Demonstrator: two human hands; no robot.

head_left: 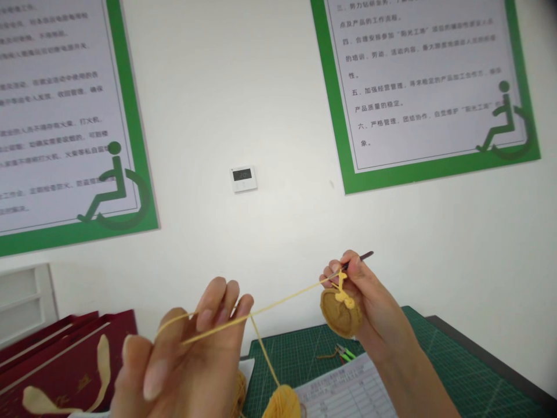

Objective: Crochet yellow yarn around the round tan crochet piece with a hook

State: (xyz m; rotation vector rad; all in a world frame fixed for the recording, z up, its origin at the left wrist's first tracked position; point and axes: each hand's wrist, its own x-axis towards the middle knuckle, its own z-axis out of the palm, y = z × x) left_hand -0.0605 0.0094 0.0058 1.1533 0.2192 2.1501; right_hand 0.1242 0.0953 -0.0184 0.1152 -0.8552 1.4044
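Note:
My left hand [187, 354] is raised, palm toward me, with yellow yarn [282, 300] threaded between its bent fingers. From there one strand runs taut to my right hand [369, 307], and another drops to a yellow yarn ball [284, 403] at the bottom edge. My right hand grips a dark-handled crochet hook [366, 255]. Yellow stitches [343, 293] hang below the hook, against a round brownish-yellow crocheted piece [342, 316] held in the same hand. The hook's tip is too small to make out at the yarn.
A green cutting mat [452, 366] covers the table, with a printed sheet [348, 386] and green-handled snips [346, 352] on it. Dark red gift bags [69, 360] stand at left. Behind is a white wall with a thermostat [243, 179] and green-framed posters [348, 180].

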